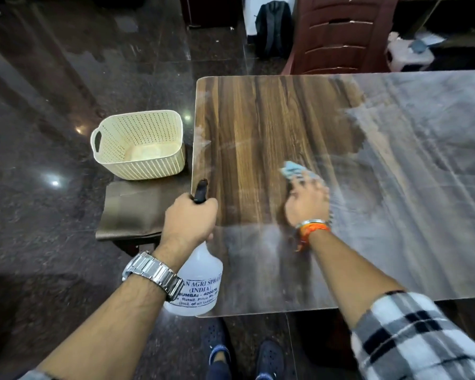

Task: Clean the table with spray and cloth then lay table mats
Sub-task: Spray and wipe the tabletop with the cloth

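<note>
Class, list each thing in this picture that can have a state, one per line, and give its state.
Spray bottle: upright, gripped at the neck by the left hand.
Blue cloth: pressed flat on the table under the right hand.
Table: bare wood, no mats laid.
Cream basket: upright on a side stool, looks empty.
Brown folded mats: stacked beside the basket, unused.
</note>
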The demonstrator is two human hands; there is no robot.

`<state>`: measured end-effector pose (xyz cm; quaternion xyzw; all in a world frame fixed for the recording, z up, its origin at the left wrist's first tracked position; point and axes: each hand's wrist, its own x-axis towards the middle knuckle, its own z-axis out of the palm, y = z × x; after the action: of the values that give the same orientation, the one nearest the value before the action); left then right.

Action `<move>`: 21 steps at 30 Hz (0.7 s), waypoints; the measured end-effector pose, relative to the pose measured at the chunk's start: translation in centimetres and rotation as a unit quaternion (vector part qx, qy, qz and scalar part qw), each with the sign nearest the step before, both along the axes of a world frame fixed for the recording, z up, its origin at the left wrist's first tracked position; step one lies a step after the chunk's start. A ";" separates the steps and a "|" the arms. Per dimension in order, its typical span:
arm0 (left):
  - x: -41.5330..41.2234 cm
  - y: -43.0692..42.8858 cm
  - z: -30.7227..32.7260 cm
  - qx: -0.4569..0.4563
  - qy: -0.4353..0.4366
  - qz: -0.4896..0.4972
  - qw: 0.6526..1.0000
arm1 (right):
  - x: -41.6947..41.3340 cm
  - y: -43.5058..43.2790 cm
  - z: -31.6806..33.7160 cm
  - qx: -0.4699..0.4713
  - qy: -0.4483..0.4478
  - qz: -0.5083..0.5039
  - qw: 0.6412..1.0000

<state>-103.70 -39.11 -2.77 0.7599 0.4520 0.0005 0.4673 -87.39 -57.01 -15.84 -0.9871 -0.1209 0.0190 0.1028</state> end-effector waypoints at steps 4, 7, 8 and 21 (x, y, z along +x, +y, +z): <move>-0.8 -2.5 0.2 -0.003 -0.007 -0.009 1.000 | 0.8 -10.9 0.3 0.019 0.015 -0.203 0.979; -1.8 -3.1 0.2 0.007 -0.013 -0.003 1.000 | -0.4 -9.9 0.3 0.017 0.022 -0.220 0.975; -2.2 -3.1 0.2 0.008 -0.014 0.003 1.000 | -1.1 -8.1 0.6 0.019 0.025 -0.201 0.979; -5.3 -5.5 0.4 0.070 0.012 0.047 0.996 | -15.8 4.1 1.3 0.070 0.057 0.307 0.947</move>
<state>-109.00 -44.66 -2.40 0.7683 0.4918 0.0452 0.4071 -103.23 -52.94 -14.57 -0.8899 -0.4130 0.0972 0.1677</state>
